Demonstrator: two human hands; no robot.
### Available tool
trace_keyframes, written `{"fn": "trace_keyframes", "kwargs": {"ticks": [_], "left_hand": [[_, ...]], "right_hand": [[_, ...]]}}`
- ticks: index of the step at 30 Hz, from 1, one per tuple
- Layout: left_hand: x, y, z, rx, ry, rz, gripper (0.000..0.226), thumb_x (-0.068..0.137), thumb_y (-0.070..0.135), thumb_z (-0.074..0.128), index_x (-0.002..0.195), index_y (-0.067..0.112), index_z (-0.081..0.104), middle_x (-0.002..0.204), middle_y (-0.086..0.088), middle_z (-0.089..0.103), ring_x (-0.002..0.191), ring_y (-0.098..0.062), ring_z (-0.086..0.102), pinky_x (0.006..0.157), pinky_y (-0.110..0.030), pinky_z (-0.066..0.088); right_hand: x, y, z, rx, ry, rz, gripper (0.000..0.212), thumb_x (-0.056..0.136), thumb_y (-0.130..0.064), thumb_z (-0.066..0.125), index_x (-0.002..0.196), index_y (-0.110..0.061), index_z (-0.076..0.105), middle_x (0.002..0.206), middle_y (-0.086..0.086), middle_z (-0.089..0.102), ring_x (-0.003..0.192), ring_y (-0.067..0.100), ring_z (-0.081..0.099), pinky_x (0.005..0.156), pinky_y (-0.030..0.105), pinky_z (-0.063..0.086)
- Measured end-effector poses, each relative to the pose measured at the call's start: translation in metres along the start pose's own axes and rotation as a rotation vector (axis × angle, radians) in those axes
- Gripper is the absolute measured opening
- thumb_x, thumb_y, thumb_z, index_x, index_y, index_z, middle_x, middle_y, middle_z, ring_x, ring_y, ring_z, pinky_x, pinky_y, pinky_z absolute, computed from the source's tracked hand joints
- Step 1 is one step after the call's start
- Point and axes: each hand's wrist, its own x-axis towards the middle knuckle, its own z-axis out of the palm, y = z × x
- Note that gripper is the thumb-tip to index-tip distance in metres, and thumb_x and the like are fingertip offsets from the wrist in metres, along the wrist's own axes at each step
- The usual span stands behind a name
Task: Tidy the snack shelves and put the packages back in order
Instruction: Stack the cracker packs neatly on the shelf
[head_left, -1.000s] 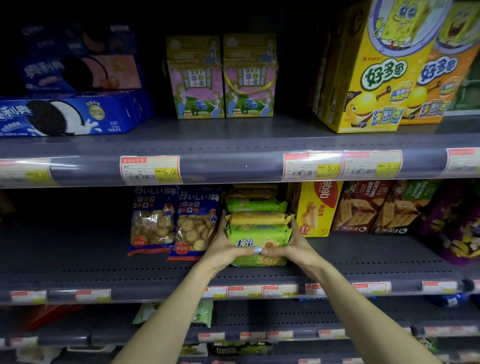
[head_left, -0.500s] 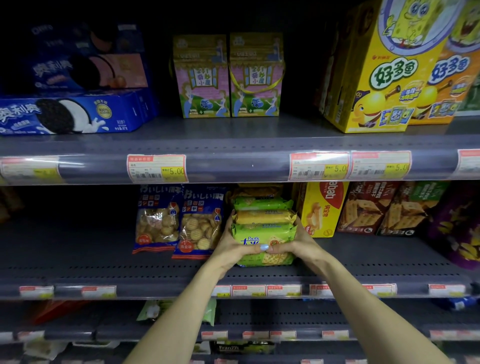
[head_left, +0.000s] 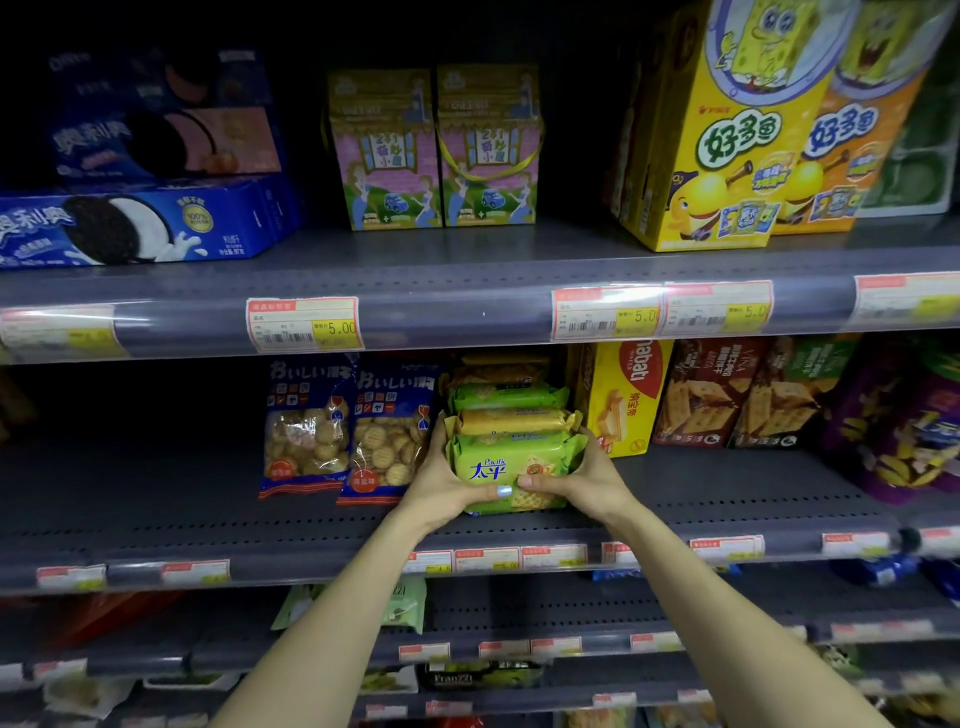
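Observation:
A stack of green and yellow cracker packs stands on the middle shelf. The front green pack leans at the stack's foot. My left hand grips its left side and my right hand grips its right side, thumbs meeting across its front. Two blue bags of round biscuits stand just left of the stack. A yellow wafer box stands just right of it.
The top shelf carries blue cookie boxes at left, two pink house-shaped boxes in the middle and tall yellow cartoon boxes at right. Brown cracker packs and purple bags fill the middle shelf's right. Its left part is bare.
Both hands stay on the front green pack, which sits slightly lower and closer against the stack. The camera has shifted a little.

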Motion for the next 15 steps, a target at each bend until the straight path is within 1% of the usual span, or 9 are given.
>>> {"fn": "trace_keyframes", "kwargs": {"ticks": [3, 5, 7, 9, 10, 11, 12, 13, 15], "left_hand": [[0.005, -0.007, 0.002, -0.002, 0.032, 0.006, 0.143, 0.031, 0.046, 0.095, 0.149, 0.024, 0.017, 0.132, -0.001, 0.057, 0.121, -0.016, 0.056, 0.105, -0.043, 0.045], [0.008, -0.011, 0.001, 0.017, 0.042, -0.001, 0.140, 0.029, 0.049, 0.094, 0.146, 0.024, 0.022, 0.128, -0.001, 0.060, 0.117, -0.016, 0.058, 0.102, -0.044, 0.047], [0.004, -0.008, 0.001, 0.042, 0.067, -0.002, 0.135, 0.031, 0.045, 0.095, 0.144, 0.021, 0.025, 0.128, -0.001, 0.060, 0.116, -0.016, 0.059, 0.102, -0.044, 0.047], [-0.013, 0.012, -0.001, 0.093, 0.087, -0.020, 0.130, 0.043, 0.033, 0.095, 0.148, 0.019, 0.020, 0.137, 0.000, 0.053, 0.122, -0.015, 0.053, 0.106, -0.036, 0.042], [-0.018, 0.018, -0.002, 0.106, 0.094, -0.024, 0.128, 0.050, 0.026, 0.094, 0.150, 0.018, 0.015, 0.140, 0.003, 0.047, 0.125, -0.013, 0.048, 0.106, -0.028, 0.037], [-0.022, 0.021, -0.004, 0.115, 0.099, -0.029, 0.124, 0.057, 0.019, 0.092, 0.152, 0.016, 0.011, 0.139, 0.005, 0.042, 0.126, -0.011, 0.043, 0.102, -0.020, 0.033], [-0.023, 0.020, -0.005, 0.126, 0.107, -0.034, 0.121, 0.062, 0.015, 0.089, 0.152, 0.014, 0.008, 0.139, 0.005, 0.040, 0.128, -0.011, 0.040, 0.099, -0.018, 0.030], [-0.028, 0.022, -0.008, 0.153, 0.108, -0.034, 0.121, 0.063, 0.015, 0.088, 0.152, 0.013, 0.006, 0.146, 0.001, 0.037, 0.133, -0.014, 0.036, 0.101, -0.019, 0.029], [-0.032, 0.020, -0.013, 0.192, 0.111, -0.034, 0.122, 0.063, 0.020, 0.088, 0.152, 0.016, 0.005, 0.155, -0.005, 0.029, 0.140, -0.019, 0.030, 0.109, -0.028, 0.027]], "right_hand": [[-0.005, -0.005, 0.002, -0.077, 0.056, -0.010, 0.098, 0.053, -0.035, 0.093, 0.132, -0.012, 0.040, 0.120, -0.001, 0.061, 0.110, 0.018, 0.060, 0.091, 0.028, 0.048], [-0.007, -0.006, 0.002, -0.113, 0.079, -0.031, 0.083, 0.059, -0.031, 0.091, 0.126, -0.012, 0.044, 0.115, -0.002, 0.061, 0.104, 0.016, 0.059, 0.083, 0.025, 0.046], [-0.010, -0.007, 0.004, -0.132, 0.099, -0.064, 0.072, 0.062, -0.029, 0.089, 0.119, -0.015, 0.046, 0.108, -0.004, 0.061, 0.097, 0.013, 0.058, 0.078, 0.022, 0.043], [-0.013, -0.007, 0.006, -0.145, 0.124, -0.075, 0.068, 0.063, -0.028, 0.089, 0.116, -0.015, 0.048, 0.106, -0.004, 0.062, 0.095, 0.013, 0.058, 0.077, 0.021, 0.042], [-0.013, -0.006, 0.007, -0.155, 0.136, -0.075, 0.069, 0.063, -0.027, 0.089, 0.118, -0.014, 0.048, 0.107, -0.003, 0.062, 0.096, 0.014, 0.058, 0.078, 0.022, 0.042], [-0.015, -0.008, 0.008, -0.164, 0.152, -0.075, 0.071, 0.064, -0.027, 0.089, 0.120, -0.013, 0.047, 0.110, -0.002, 0.062, 0.097, 0.014, 0.058, 0.079, 0.023, 0.042], [-0.015, -0.007, 0.009, -0.163, 0.167, -0.077, 0.074, 0.064, -0.027, 0.089, 0.122, -0.013, 0.046, 0.113, 0.000, 0.062, 0.099, 0.015, 0.058, 0.081, 0.024, 0.043], [-0.017, -0.007, 0.010, -0.176, 0.178, -0.070, 0.077, 0.064, -0.028, 0.089, 0.125, -0.012, 0.045, 0.117, 0.001, 0.062, 0.102, 0.018, 0.058, 0.083, 0.026, 0.044], [-0.021, -0.010, 0.011, -0.205, 0.201, -0.056, 0.080, 0.065, -0.030, 0.088, 0.128, -0.011, 0.042, 0.122, 0.005, 0.061, 0.111, 0.024, 0.058, 0.089, 0.030, 0.046]]}}
